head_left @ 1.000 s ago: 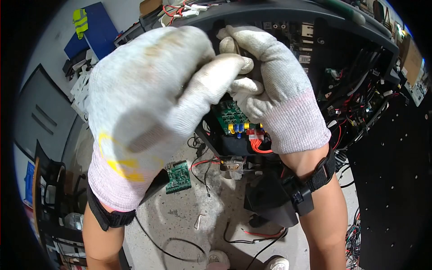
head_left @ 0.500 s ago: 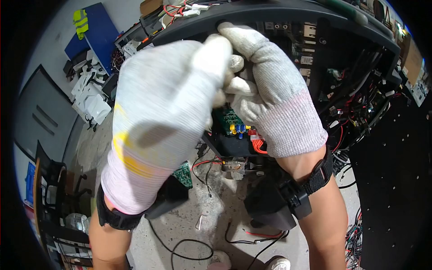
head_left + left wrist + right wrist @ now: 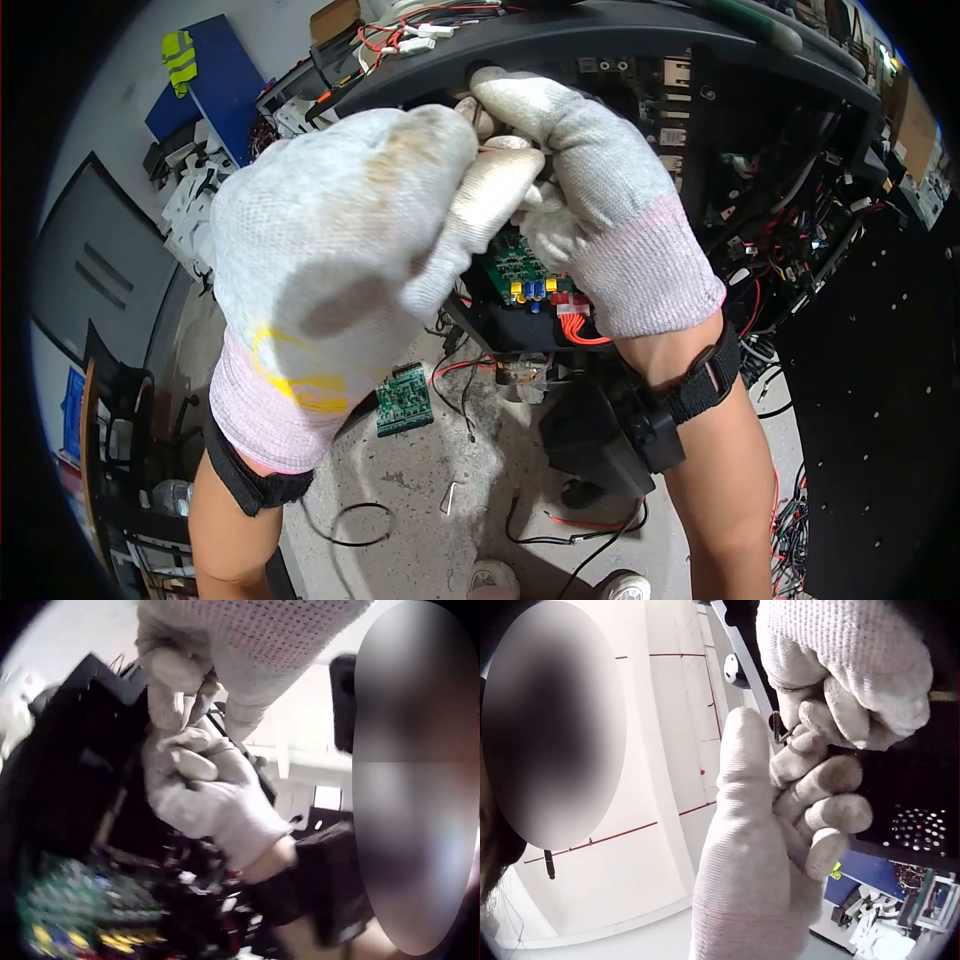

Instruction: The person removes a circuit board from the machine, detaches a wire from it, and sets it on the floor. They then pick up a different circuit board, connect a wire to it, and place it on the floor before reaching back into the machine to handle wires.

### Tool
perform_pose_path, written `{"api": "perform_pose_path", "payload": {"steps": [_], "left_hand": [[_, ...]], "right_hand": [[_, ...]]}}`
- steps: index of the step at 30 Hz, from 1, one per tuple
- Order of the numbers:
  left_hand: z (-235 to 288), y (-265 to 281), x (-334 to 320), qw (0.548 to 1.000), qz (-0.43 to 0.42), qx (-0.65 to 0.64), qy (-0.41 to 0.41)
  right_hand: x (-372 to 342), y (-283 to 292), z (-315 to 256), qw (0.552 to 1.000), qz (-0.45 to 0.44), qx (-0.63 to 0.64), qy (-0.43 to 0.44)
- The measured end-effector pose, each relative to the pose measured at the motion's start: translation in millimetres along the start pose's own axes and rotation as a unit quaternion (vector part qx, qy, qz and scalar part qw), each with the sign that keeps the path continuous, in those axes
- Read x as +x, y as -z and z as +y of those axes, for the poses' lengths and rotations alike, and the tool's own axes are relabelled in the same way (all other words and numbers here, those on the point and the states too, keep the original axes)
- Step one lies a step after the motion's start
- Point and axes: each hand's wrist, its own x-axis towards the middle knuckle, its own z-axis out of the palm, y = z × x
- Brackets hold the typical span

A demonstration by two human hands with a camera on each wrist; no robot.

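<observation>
Both hands wear pale knitted gloves and meet just above a black equipment housing (image 3: 640,42). My left hand (image 3: 340,225) has bent fingers, its fingertips pinching a thin dark metal rod (image 3: 778,726) with a bend in it. Against those fingertips lies my right hand (image 3: 612,185), fingers curled and thumb stretched out straight in the right wrist view. The rod's lower end overlaps the right index finger there; I cannot tell whether the right fingers grip it. Under the hands, inside the housing, a green circuit board (image 3: 515,262) carries yellow and blue parts beside a red-wired connector (image 3: 570,305).
A loose green circuit board (image 3: 404,400) lies on the concrete floor near black cables (image 3: 360,525) and an L-shaped metal piece (image 3: 450,497). Wire bundles (image 3: 765,240) fill the housing's right side. A perforated black panel (image 3: 860,400) stands at the right. Wires (image 3: 410,35) lie on top.
My left hand rolled over at the wrist, thumb side up half a second ago, and is now turned back with its back showing. The right hand stays nearly in place.
</observation>
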Motion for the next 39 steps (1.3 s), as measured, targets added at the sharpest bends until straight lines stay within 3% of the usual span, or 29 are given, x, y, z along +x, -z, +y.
{"api": "perform_pose_path", "payload": {"steps": [2, 5, 9, 10, 12, 14, 16, 18, 19, 20, 21, 22, 23, 24, 26, 28, 29, 30, 31, 32, 33, 36, 37, 38, 39], "left_hand": [[-7.4, 4.1, 1.5, 0.989, 0.035, 0.087, -0.112], [-4.7, 9.6, 7.2, 0.982, -0.03, 0.146, -0.113], [-13.9, -0.5, 7.1, 0.981, 0.013, 0.083, -0.175], [-3.5, 0.4, 5.3, 0.996, -0.04, -0.038, -0.069], [17.3, 2.3, 1.6, 0.94, -0.056, -0.288, 0.173], [34.3, -2.0, -3.9, 0.787, 0.023, -0.494, 0.37], [34.8, 0.1, -2.5, 0.674, 0.062, -0.578, 0.455], [18.9, 12.8, 5.4, 0.795, -0.112, -0.393, 0.449], [11.0, 10.9, 3.5, 0.923, -0.082, -0.231, 0.295], [9.2, 15.4, 4.4, 0.957, -0.067, -0.156, 0.237], [3.8, 16.6, 5.0, 0.99, -0.056, -0.031, 0.123], [-3.4, 16.8, 4.8, 0.995, -0.043, 0.095, 0.006], [-9.6, 15.8, 3.3, 0.994, -0.044, 0.095, 0.006], [-14.3, 14.7, 3.5, 0.988, -0.015, 0.137, -0.069], [-12.2, 14.2, 2.7, 0.974, 0.013, 0.177, -0.143], [-1.0, 12.6, 2.4, 0.992, -0.067, 0.101, 0.022], [7.8, 11.8, 3.6, 0.949, -0.085, -0.217, 0.214], [9.0, 10.2, 5.5, 0.949, -0.086, -0.217, 0.213], [8.8, 9.0, 7.5, 0.795, -0.109, -0.481, 0.353], [9.0, 8.2, 8.6, 0.551, -0.12, -0.69, 0.454], [10.6, 9.3, 9.9, 0.55, -0.12, -0.691, 0.454], [17.6, 15.4, 15.6, 0.726, -0.141, -0.493, 0.458], [11.5, 12.6, 9.7, 0.862, -0.136, -0.344, 0.347], [6.1, 10.9, 3.6, 0.952, -0.124, -0.178, 0.217], [7.5, 13.5, 4.7, 0.963, -0.124, -0.127, 0.203]], "right_hand": [[0.5, -4.0, 1.0, 1.0, -0.017, 0.012, 0.007], [1.6, -2.8, 2.4, 0.999, -0.027, 0.032, -0.003], [11.3, 3.7, 7.2, 0.998, -0.035, 0.047, -0.019], [13.0, 3.2, 7.5, 0.998, -0.033, 0.046, -0.02], [9.3, -3.5, 6.9, 0.999, -0.001, 0.04, -0.011], [6.3, -5.2, 4.8, 0.999, 0.03, 0.016, -0.013], [6.0, 3.0, 4.0, 0.999, 0.039, -0.027, -0.023], [9.0, 0.0, -0.7, 0.996, -0.027, -0.053, -0.07], [-0.4, -12.4, -1.5, 0.988, 0.089, -0.111, -0.058], [0.4, -15.6, 1.9, 0.988, 0.089, -0.11, -0.057], [1.7, -15.4, 6.9, 0.988, 0.084, -0.128, 0.001], [5.9, -13.3, 7.7, 0.99, 0.082, -0.116, -0.002], [10.1, -11.2, 8.5, 0.991, 0.081, -0.103, -0.006], [10.8, -11.2, 8.0, 0.991, 0.081, -0.103, -0.006], [9.6, -11.1, 6.6, 0.993, 0.065, -0.091, -0.019], [14.7, -10.0, 8.9, 0.997, 0.048, -0.063, -0.024], [14.1, -10.4, 8.2, 0.998, 0.04, -0.049, -0.025], [13.3, -11.7, 7.4, 0.998, 0.032, -0.036, -0.027], [12.8, -13.2, 6.4, 0.998, 0.041, -0.019, -0.042], [11.7, -14.7, 5.6, 0.997, 0.049, -0.003, -0.059], [10.1, -16.5, 4.7, 0.995, 0.058, 0.014, -0.076], [9.3, -14.0, 4.8, 0.992, 0.067, 0.039, -0.097], [11.8, -9.4, 5.3, 0.995, 0.061, 0.022, -0.081], [15.3, -4.2, 8.8, 0.997, 0.056, -0.01, -0.05], [17.2, -3.9, 12.0, 0.997, 0.059, -0.031, -0.027]]}}
